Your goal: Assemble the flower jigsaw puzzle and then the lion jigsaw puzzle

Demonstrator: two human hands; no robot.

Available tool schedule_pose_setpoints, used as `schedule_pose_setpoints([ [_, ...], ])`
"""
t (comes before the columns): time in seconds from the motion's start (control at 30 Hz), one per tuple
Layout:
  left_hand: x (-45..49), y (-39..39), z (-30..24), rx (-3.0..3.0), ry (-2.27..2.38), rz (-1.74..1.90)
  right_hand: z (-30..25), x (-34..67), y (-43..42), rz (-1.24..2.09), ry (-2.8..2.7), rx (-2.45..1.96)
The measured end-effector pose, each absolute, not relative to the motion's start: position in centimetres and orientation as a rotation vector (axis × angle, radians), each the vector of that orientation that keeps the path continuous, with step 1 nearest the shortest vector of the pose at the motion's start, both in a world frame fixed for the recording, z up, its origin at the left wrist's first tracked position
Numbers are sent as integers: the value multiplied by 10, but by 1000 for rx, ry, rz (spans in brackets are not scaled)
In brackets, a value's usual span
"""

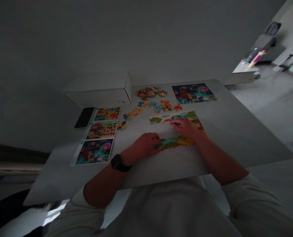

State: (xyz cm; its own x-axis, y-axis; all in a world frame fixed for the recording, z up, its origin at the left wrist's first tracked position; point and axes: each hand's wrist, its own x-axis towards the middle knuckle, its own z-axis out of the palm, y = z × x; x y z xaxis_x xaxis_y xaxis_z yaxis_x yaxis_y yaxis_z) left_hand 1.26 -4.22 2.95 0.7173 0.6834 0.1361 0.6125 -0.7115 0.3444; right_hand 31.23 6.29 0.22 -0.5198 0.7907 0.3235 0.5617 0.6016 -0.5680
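A partly built colourful jigsaw (185, 116) lies on the white table (235, 131) in front of me. My left hand (146, 144), with a black watch at the wrist, rests with curled fingers on the puzzle's lower left strip (177, 142). My right hand (184, 126) lies over the puzzle's middle, fingers bent and pressing on a piece near the top strip. Loose pieces (158, 106) lie scattered just beyond, and a heap of pieces (150, 92) sits farther back.
A finished dark-blue puzzle (193, 92) lies at the back right. A sheet with three reference pictures (98, 136) lies at the left, a black phone (84, 117) beside it. A white box (99, 90) stands at the back left. The table's front edge is near my body.
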Motion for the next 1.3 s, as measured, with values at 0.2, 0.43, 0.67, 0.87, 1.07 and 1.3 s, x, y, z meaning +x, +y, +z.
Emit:
schedule_pose_setpoints([
  [0.2,14,-44,33,2715,1073,333,5,309,60,535,-2268,-1088],
  [0.43,12,-43,30,2731,1106,310,3,310,60,538,-2272,-1095],
  [0.67,12,-44,31,2735,1117,311,7,308,58,529,-2293,-1111],
  [0.87,13,-45,31,2759,1112,277,9,305,55,515,-2298,-1113],
  [1.07,-3,-34,32,2665,1138,422,10,308,56,511,-2312,-1105],
  [1.3,-87,0,44,2260,1854,872,12,311,56,531,-2292,-1123],
])
